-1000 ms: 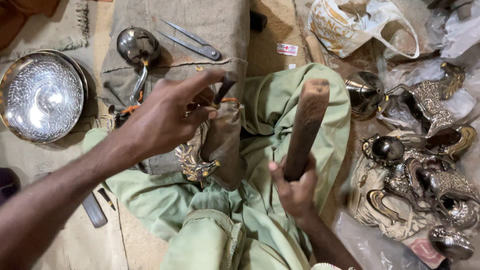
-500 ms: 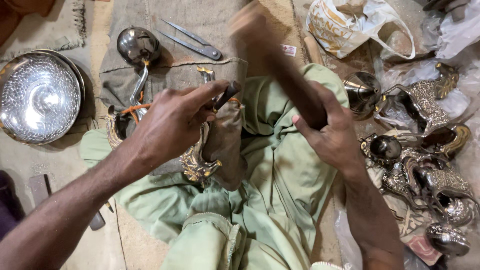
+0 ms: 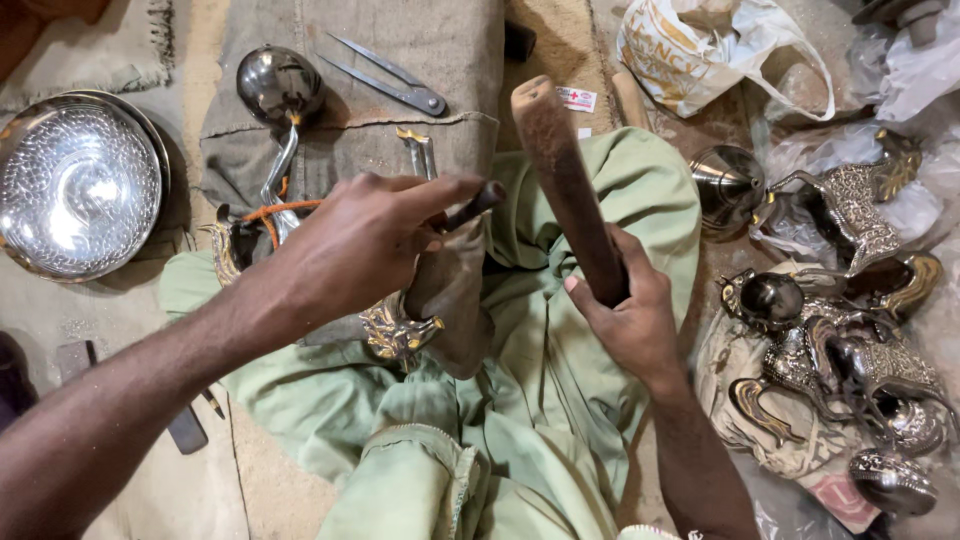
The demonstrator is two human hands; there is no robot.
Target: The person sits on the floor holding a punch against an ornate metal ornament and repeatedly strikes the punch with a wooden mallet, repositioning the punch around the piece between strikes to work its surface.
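Hammered silver bowl [image 3: 75, 185] at far left: nothing visible inside. White plastic bag [image 3: 715, 55] at top right: contents cannot be told. Left hand [image 3: 350, 250] is clenched around a thin dark punch [image 3: 470, 207], its tip down on a gold metal ornament [image 3: 395, 330] resting on the lap. Right hand [image 3: 625, 315] grips a wooden mallet [image 3: 565, 185], raised just beside the punch. Scissors [image 3: 385, 78] lie on burlap above. Metal figurines [image 3: 840, 340] crowd the right side.

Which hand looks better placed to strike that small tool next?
Probably the right hand: it grips the wooden stick, raised just right of the punch. The left hand is busy pinching that punch against the brass piece.
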